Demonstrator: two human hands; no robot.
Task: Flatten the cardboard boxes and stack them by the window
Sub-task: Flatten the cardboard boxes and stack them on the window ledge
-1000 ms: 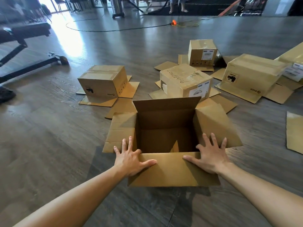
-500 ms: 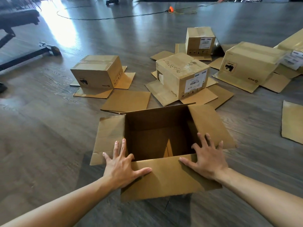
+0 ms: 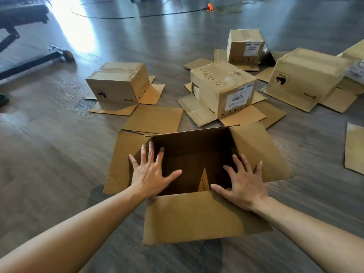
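The floor [image 3: 49, 154] is dark grey wood-grain plank, glossy enough to throw back a white glare of daylight at the far left, and a thin black cable [image 3: 137, 16] loops across it toward a small orange cone [image 3: 210, 6] at the back. A black metal frame [image 3: 25, 64] with a wheel stands off to the left. Right in front of the person sits an open box [image 3: 197, 219] of plain brown corrugated cardboard, its four flaps splayed outward and its inside dark and shadowed. The left hand [image 3: 151, 174] is flat, fingers spread wide, over the box's left edge, and the right hand [image 3: 244, 184] is spread the same way at the near right corner, thumb on the front flap; neither curls round anything. Beyond it four more boxes rest upside down on their spread flaps: a squat one [image 3: 118, 83] to the left, a labelled one [image 3: 222, 87] with handwriting on top, a small cube [image 3: 245, 45] farther back, and a long one [image 3: 307, 73] on the right. A loose flat sheet [image 3: 354, 148] lies at the right edge
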